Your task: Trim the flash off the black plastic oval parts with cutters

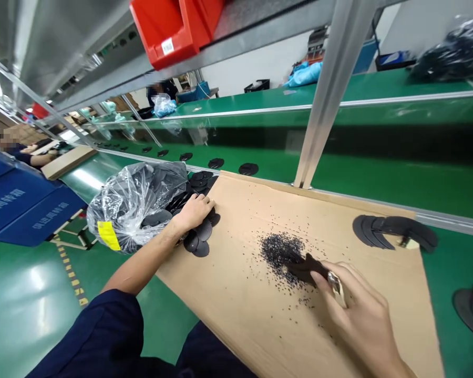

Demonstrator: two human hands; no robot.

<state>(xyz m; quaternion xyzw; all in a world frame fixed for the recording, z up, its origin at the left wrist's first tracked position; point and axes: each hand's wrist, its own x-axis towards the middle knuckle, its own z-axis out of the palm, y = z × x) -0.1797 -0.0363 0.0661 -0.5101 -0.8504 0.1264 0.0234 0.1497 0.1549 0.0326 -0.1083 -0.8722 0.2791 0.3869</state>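
My left hand reaches into a pile of thin black discs at the cardboard's left edge, with its fingers curled over some of them. The pile spills from a clear plastic bag full of more discs, marked with a yellow label. My right hand is closed on a dark flat piece and a shiny metal and cream-coloured item whose kind I cannot make out. The dark piece's tip is over a heap of tiny black bits scattered on the cardboard sheet.
Curved row of overlapping black discs lies at the cardboard's right. More black discs sit spaced along the green belt behind. A metal post rises at the back edge, and a red bin sits overhead. Blue boxes stand left.
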